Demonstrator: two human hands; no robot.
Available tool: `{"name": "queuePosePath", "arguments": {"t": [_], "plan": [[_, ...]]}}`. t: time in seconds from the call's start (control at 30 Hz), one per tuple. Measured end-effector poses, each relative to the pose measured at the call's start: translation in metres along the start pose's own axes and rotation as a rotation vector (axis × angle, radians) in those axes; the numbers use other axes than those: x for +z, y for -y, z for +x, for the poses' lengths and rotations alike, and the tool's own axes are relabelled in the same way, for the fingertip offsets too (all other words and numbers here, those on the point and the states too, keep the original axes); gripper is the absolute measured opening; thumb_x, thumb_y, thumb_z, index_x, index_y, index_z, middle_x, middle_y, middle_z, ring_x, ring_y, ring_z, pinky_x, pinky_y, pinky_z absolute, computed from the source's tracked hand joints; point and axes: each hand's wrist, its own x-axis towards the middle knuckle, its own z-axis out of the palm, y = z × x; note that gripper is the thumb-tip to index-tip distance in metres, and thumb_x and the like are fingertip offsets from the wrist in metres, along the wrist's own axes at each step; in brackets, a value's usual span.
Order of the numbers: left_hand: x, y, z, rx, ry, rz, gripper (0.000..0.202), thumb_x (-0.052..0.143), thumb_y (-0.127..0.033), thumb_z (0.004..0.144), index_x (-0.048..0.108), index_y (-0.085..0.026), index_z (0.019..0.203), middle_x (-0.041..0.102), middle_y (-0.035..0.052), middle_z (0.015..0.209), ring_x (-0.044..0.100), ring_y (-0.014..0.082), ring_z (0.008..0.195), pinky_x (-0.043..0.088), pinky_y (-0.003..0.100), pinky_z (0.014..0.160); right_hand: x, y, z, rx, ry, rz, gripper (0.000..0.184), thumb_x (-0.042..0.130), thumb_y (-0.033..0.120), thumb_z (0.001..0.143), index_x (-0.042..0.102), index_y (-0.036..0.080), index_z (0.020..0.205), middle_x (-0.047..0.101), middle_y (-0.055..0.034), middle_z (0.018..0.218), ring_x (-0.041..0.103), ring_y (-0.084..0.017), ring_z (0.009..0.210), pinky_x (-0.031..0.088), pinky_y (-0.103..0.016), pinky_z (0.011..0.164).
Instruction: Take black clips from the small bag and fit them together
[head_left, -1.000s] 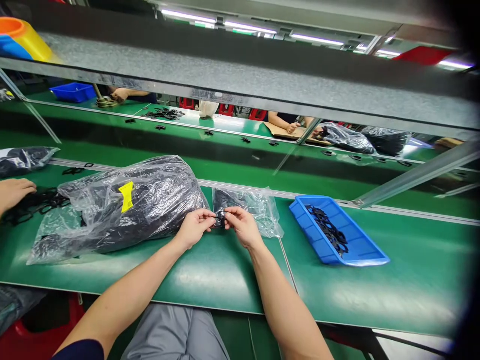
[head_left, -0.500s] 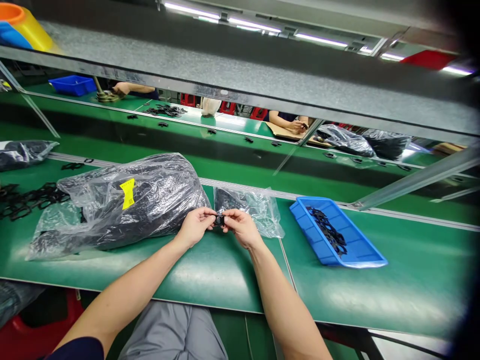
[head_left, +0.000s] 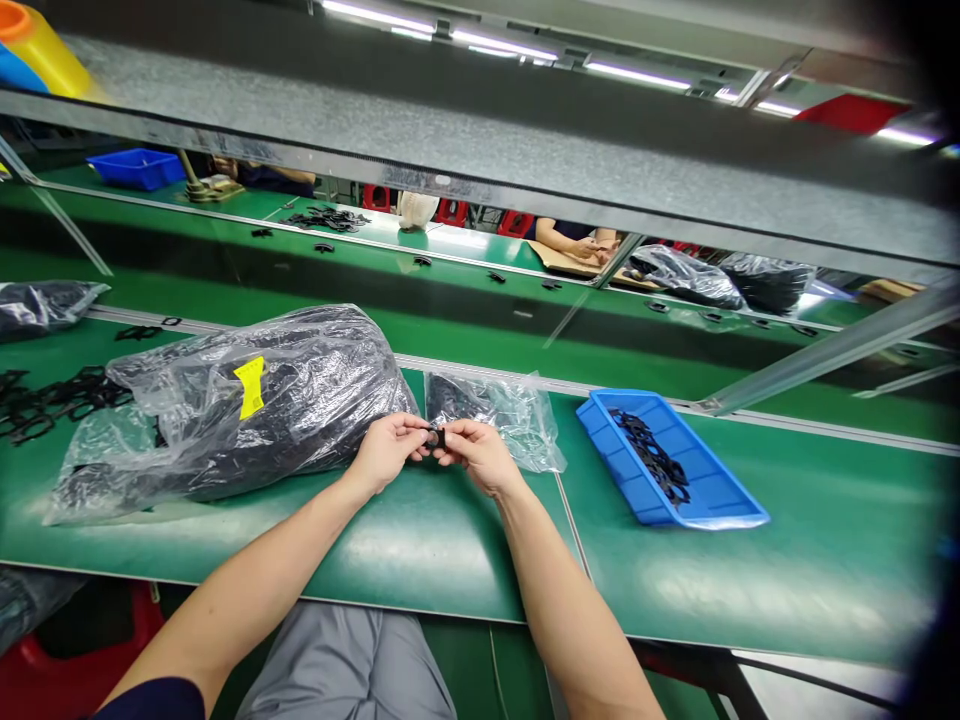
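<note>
My left hand [head_left: 388, 449] and my right hand [head_left: 475, 454] meet over the green table [head_left: 420, 545], fingertips pinched together on a small black plastic part [head_left: 436, 437]. Just behind and to the left of my left hand lies a large clear plastic bag [head_left: 247, 405] full of black parts, with a yellow label. A smaller clear bag [head_left: 495, 412] of black parts lies right behind my right hand. To the right stands a blue tray [head_left: 720, 495] holding several black parts.
Loose black parts [head_left: 52, 398] lie at the far left, with another bag [head_left: 41, 303] behind them. A green conveyor belt [head_left: 480, 330] carries single black parts. Beyond it, other people's hands [head_left: 581, 245] work at the opposite bench. A grey shelf [head_left: 525, 150] hangs overhead.
A neighbour's hand at the far left left the view. My two hands stay pinched on the small black part, shifting only slightly; the view has drifted a little.
</note>
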Motion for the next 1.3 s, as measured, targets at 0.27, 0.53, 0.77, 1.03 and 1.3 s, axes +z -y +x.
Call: {"name": "queuePosePath", "arguments": {"t": [0.27, 0.53, 0.77, 1.03, 1.3], "plan": [[0.001, 0.004, 0.000, 0.047, -0.070, 0.005, 0.023, 0.077, -0.027, 0.066, 0.068, -0.015, 0.083, 0.068, 0.0033, 0.071, 0.063, 0.0129, 0.064, 0.052, 0.023, 0.057, 0.006, 0.001, -0.003, -0.154, -0.084, -0.250, 0.029, 0.079, 0.039, 0.065, 0.071, 0.019, 0.086, 0.070, -0.0025, 0.076, 0.065, -0.017, 0.062, 0.056, -0.031, 0.058], [0.000, -0.007, -0.002, -0.123, 0.012, -0.234, 0.033, 0.084, -0.028, 0.060, 0.068, -0.011, 0.084, 0.071, 0.0054, 0.075, 0.065, 0.0114, 0.061, 0.054, 0.024, 0.063, 0.006, -0.004, -0.001, -0.196, -0.181, -0.320, 0.032, 0.074, 0.043, 0.069, 0.071, 0.018, 0.089, 0.065, -0.0015, 0.071, 0.056, -0.012, 0.054, 0.047, -0.025, 0.045], [0.001, -0.008, -0.004, -0.156, 0.004, -0.311, 0.033, 0.084, -0.020, 0.059, 0.065, -0.010, 0.082, 0.070, 0.0051, 0.075, 0.067, 0.0131, 0.066, 0.057, 0.026, 0.067, 0.008, 0.000, -0.004, -0.208, -0.201, -0.349, 0.031, 0.073, 0.039, 0.071, 0.069, 0.019, 0.094, 0.056, 0.0038, 0.060, 0.045, -0.008, 0.046, 0.037, -0.022, 0.044], [-0.001, -0.010, -0.004, -0.163, 0.079, -0.333, 0.037, 0.084, -0.019, 0.060, 0.062, -0.011, 0.088, 0.070, 0.0049, 0.075, 0.066, 0.0128, 0.067, 0.055, 0.023, 0.063, 0.010, 0.001, -0.004, -0.171, -0.188, -0.263, 0.030, 0.075, 0.038, 0.069, 0.068, 0.019, 0.091, 0.064, 0.0013, 0.066, 0.051, -0.009, 0.048, 0.041, -0.023, 0.045], [-0.004, -0.006, -0.002, -0.195, 0.131, -0.455, 0.029, 0.082, -0.017, 0.062, 0.063, -0.011, 0.083, 0.070, 0.0055, 0.077, 0.065, 0.0113, 0.070, 0.051, 0.021, 0.066, 0.014, 0.005, -0.005, -0.145, -0.147, -0.134, 0.030, 0.078, 0.037, 0.065, 0.067, 0.018, 0.087, 0.067, 0.0004, 0.066, 0.059, -0.012, 0.053, 0.048, -0.025, 0.048]]}}
